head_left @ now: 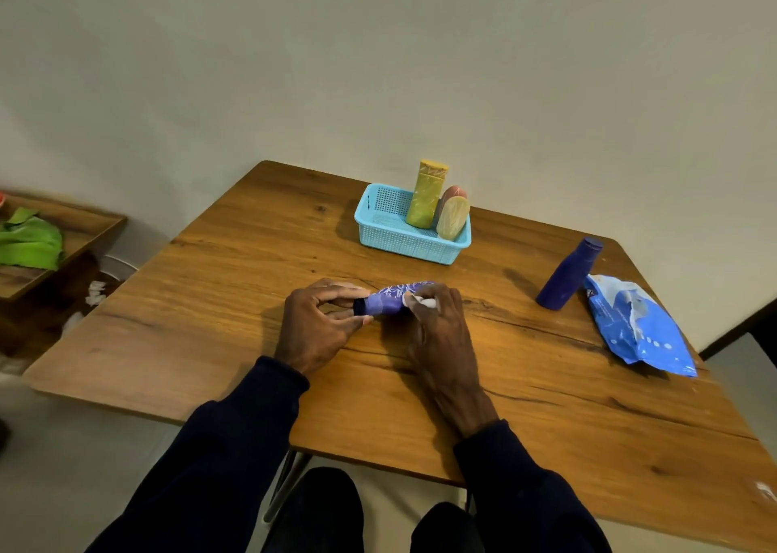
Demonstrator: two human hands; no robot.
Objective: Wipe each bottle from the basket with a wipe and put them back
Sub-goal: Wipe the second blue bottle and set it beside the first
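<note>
A purple bottle with a dark cap lies sideways above the middle of the wooden table. My left hand pinches its cap end. My right hand holds a white wipe against the bottle's body. The light blue basket stands further back. It holds a tall yellow bottle, a cream bottle and a pinkish bottle behind it. A dark blue bottle stands on the table at the right.
A blue pack of wipes lies at the table's right edge, beside the dark blue bottle. A low wooden shelf with a green cloth stands to the left. White scraps lie on the floor there.
</note>
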